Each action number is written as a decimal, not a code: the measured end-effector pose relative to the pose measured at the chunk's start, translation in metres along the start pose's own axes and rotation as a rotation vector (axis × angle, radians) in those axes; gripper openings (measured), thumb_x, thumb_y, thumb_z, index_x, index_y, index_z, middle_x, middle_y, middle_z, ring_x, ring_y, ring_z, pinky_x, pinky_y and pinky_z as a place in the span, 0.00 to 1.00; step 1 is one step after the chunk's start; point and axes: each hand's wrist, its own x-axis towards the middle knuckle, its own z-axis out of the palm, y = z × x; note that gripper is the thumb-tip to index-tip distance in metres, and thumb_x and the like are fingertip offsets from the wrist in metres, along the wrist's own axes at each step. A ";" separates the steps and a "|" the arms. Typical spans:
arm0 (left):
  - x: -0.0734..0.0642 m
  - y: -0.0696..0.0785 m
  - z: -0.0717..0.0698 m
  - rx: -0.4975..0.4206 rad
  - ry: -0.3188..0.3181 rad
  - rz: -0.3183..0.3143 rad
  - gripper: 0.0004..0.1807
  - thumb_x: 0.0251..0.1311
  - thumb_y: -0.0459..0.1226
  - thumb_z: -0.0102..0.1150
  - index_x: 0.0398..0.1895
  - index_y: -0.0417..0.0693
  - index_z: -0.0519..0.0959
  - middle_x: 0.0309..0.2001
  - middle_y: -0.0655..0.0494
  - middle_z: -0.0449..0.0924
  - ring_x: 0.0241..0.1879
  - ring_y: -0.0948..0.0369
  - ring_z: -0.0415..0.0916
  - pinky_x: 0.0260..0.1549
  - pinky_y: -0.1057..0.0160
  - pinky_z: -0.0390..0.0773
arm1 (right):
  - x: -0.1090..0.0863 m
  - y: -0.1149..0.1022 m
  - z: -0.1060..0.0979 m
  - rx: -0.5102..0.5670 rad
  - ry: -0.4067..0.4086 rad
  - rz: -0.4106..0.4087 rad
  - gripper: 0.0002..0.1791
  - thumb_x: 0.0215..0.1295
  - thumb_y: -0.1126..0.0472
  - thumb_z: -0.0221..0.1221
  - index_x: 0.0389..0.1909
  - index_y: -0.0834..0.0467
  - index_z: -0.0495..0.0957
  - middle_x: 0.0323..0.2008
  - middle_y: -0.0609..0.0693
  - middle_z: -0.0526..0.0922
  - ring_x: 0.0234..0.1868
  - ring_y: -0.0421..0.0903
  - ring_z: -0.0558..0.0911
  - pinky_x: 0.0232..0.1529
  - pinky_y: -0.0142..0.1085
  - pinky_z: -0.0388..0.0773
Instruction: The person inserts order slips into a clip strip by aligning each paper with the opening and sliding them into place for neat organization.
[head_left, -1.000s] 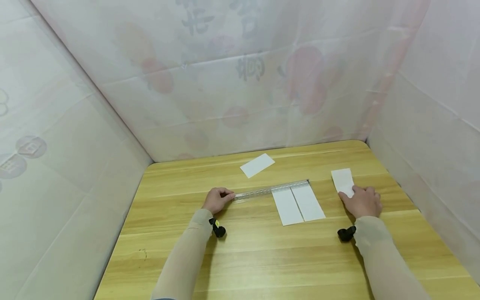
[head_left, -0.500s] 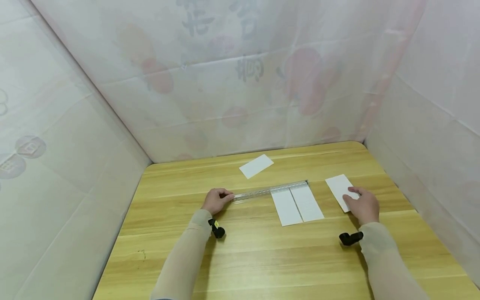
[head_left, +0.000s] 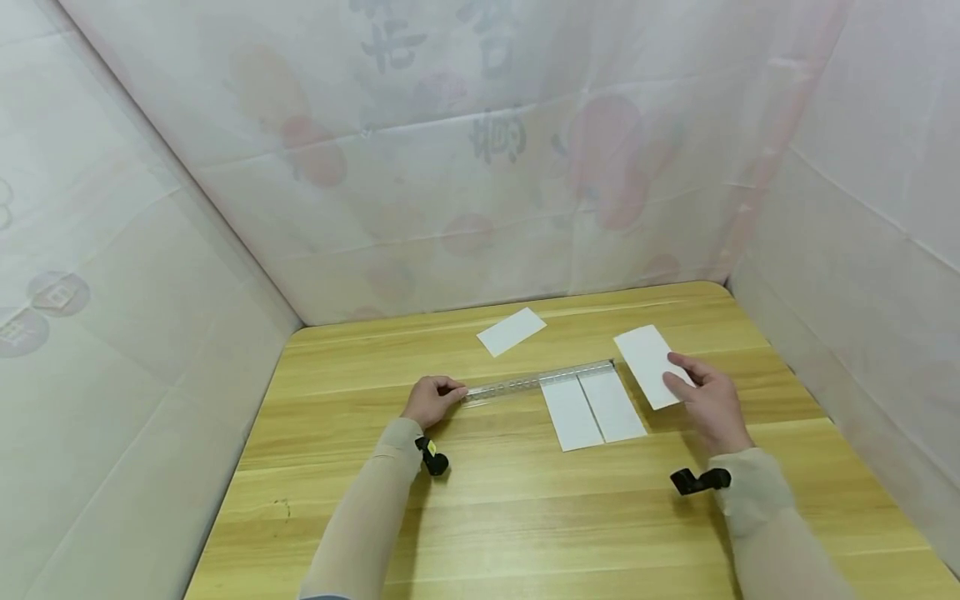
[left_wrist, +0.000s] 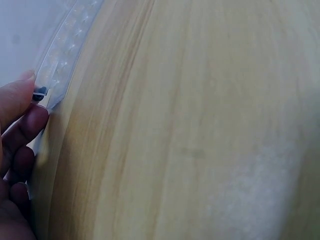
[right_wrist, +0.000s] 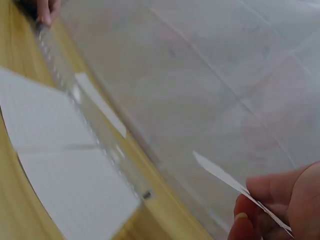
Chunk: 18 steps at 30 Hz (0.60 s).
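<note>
My left hand (head_left: 432, 402) pinches the near-left end of a clear plastic ruler (head_left: 510, 387) between thumb and forefinger; the left wrist view shows the ruler's end (left_wrist: 60, 65) at the fingertips. Across the ruler's right half lie two white paper cards (head_left: 572, 414) (head_left: 613, 405), side by side with a thin gap, their top edges under it. My right hand (head_left: 712, 400) holds another white card (head_left: 645, 365) by its right edge, thumb on one face and fingers behind. In the right wrist view this card (right_wrist: 220, 172) appears nearly edge-on, raised off the table.
One more white card (head_left: 512, 332) lies tilted behind the ruler, near the back of the wooden table (head_left: 540, 517). Printed fabric walls (head_left: 465, 192) stand along the back and both sides. Each wrist carries a small black camera (head_left: 700, 481).
My right hand has picked up the white card and carried it left and up, toward the ruler's right end. My left hand and the ruler have stayed in place.
</note>
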 end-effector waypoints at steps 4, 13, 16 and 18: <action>-0.002 0.000 0.000 -0.004 0.000 0.006 0.07 0.57 0.47 0.59 0.32 0.58 0.84 0.35 0.64 0.79 0.35 0.65 0.74 0.35 0.63 0.74 | -0.002 -0.005 0.021 0.115 -0.040 0.011 0.32 0.61 0.51 0.58 0.64 0.58 0.64 0.65 0.53 0.59 0.66 0.48 0.53 0.51 0.21 0.64; -0.003 0.000 0.000 -0.016 0.007 0.005 0.06 0.57 0.45 0.59 0.31 0.57 0.84 0.34 0.63 0.79 0.34 0.63 0.74 0.35 0.62 0.74 | -0.008 -0.005 0.075 0.204 -0.154 0.007 0.29 0.61 0.55 0.59 0.59 0.66 0.68 0.62 0.57 0.63 0.59 0.47 0.63 0.46 0.22 0.69; -0.002 -0.002 -0.001 -0.012 0.006 0.006 0.06 0.57 0.45 0.59 0.31 0.58 0.83 0.34 0.64 0.79 0.34 0.64 0.74 0.35 0.62 0.74 | -0.012 -0.005 0.095 0.203 -0.208 0.013 0.28 0.61 0.55 0.59 0.59 0.65 0.69 0.60 0.58 0.65 0.52 0.44 0.68 0.43 0.25 0.71; -0.001 -0.002 -0.002 -0.009 0.001 0.003 0.06 0.57 0.46 0.59 0.32 0.58 0.84 0.34 0.65 0.79 0.34 0.64 0.74 0.35 0.63 0.74 | -0.015 -0.006 0.107 0.205 -0.248 0.024 0.27 0.61 0.56 0.59 0.59 0.64 0.69 0.59 0.58 0.67 0.47 0.43 0.71 0.42 0.27 0.73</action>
